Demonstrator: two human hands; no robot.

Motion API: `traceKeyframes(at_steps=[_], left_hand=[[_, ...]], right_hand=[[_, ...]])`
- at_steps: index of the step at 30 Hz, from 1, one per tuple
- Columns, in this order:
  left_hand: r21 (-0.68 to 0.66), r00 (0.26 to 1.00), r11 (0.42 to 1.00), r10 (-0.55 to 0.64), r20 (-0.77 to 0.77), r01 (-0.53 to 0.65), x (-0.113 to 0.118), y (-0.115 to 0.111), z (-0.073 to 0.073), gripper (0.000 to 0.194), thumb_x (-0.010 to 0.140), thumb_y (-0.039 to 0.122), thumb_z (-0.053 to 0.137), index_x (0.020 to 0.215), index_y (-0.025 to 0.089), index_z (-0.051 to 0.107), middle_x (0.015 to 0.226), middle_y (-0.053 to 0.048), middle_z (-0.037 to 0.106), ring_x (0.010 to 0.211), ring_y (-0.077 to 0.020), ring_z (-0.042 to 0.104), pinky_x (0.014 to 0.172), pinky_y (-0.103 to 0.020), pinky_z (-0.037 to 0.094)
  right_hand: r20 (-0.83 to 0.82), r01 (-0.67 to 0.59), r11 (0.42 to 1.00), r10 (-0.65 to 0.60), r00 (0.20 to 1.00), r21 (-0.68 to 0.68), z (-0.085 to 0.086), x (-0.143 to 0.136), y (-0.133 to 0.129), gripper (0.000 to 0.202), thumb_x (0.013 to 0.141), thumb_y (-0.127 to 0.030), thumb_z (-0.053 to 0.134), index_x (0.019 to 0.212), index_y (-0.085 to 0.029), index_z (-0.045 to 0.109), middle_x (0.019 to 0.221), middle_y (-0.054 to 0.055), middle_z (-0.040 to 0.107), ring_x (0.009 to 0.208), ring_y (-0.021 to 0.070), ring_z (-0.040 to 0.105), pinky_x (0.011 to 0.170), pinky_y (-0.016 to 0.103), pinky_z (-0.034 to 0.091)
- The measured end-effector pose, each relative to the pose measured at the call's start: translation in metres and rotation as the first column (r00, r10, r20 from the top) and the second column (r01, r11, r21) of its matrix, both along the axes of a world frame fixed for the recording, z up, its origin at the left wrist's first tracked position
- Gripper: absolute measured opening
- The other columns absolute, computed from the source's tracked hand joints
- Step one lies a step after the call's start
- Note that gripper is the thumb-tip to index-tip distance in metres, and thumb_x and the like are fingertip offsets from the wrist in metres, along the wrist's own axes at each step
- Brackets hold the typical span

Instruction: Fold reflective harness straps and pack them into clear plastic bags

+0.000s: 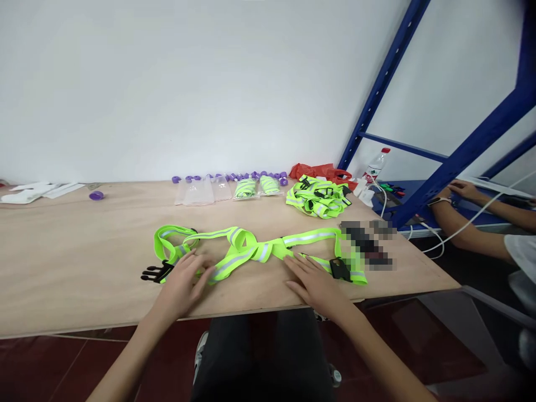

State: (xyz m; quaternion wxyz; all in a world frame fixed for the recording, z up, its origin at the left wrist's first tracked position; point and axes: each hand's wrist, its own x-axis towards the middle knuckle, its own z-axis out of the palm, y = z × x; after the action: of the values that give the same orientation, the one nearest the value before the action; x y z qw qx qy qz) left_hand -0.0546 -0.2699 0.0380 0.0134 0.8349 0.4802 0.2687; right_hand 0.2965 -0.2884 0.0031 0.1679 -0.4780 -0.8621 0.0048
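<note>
A neon-yellow reflective strap harness (239,259) with silver stripes lies spread and twisted across the table in front of me. Its black prong buckle (156,272) points left, and a black buckle piece (340,269) is on the right end. My left hand (188,279) rests on the left part of the strap, thumb and fingers apart. On the right part, my right hand (314,281) lies with its fingers stretched out, touching the webbing. Neither hand is closed around anything that I can see.
A pile of similar straps (319,198) sits at the back right, beside bagged straps (245,188), clear bags (195,191) and several purple rolls (283,181). Blue rack posts (383,84), a bottle (376,166) and a co-worker's arms (469,223) are at right.
</note>
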Motion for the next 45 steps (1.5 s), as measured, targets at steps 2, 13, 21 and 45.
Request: traceKeyframes(at_steps=[2,13,21,45], left_hand=[[-0.012,0.994,0.998,-0.068,-0.089,0.067,-0.001,-0.003,-0.001,0.032,0.097,0.048,0.054,0.114,0.023,0.065,0.101,-0.005,0.071,0.099,-0.0253,0.066,0.1,-0.042,0.047],[0.023,0.966,0.984,-0.169,-0.193,0.177,-0.02,0.005,0.001,0.027,0.097,0.032,0.052,0.114,0.026,0.071,0.1,-0.008,0.065,0.087,-0.0218,0.064,0.079,-0.033,0.052],[-0.325,0.987,0.932,-0.155,0.048,0.162,-0.017,0.023,0.03,0.044,0.102,0.04,0.033,0.068,0.022,0.054,0.065,0.0,0.058,0.062,-0.0176,0.054,0.063,-0.029,0.047],[-0.076,0.981,0.981,0.171,-0.091,-0.178,0.128,-0.003,-0.024,0.043,0.08,0.008,0.052,0.12,0.02,0.055,0.11,-0.008,0.071,0.105,-0.0311,0.058,0.103,-0.053,0.031]], right_hand=[[0.007,0.008,1.0,-0.008,1.0,0.002,-0.002,0.003,0.001,0.047,0.1,-0.04,0.05,0.145,-0.026,0.052,0.141,0.01,0.061,0.13,0.0302,0.057,0.107,0.053,0.048],[0.018,0.083,0.996,-0.084,0.996,0.03,0.006,0.009,-0.004,0.037,0.099,-0.038,0.051,0.131,-0.026,0.067,0.111,0.014,0.063,0.104,0.0298,0.059,0.09,0.046,0.053],[-0.031,0.074,0.996,-0.072,0.997,0.042,0.005,0.01,-0.004,0.033,0.099,-0.037,0.051,0.123,-0.028,0.071,0.107,0.013,0.063,0.101,0.0282,0.059,0.09,0.044,0.052],[-0.034,0.042,0.993,-0.038,0.999,0.109,-0.009,0.013,-0.002,0.032,0.1,-0.035,0.051,0.12,-0.023,0.072,0.122,0.014,0.066,0.113,0.0314,0.057,0.1,0.056,0.047]])
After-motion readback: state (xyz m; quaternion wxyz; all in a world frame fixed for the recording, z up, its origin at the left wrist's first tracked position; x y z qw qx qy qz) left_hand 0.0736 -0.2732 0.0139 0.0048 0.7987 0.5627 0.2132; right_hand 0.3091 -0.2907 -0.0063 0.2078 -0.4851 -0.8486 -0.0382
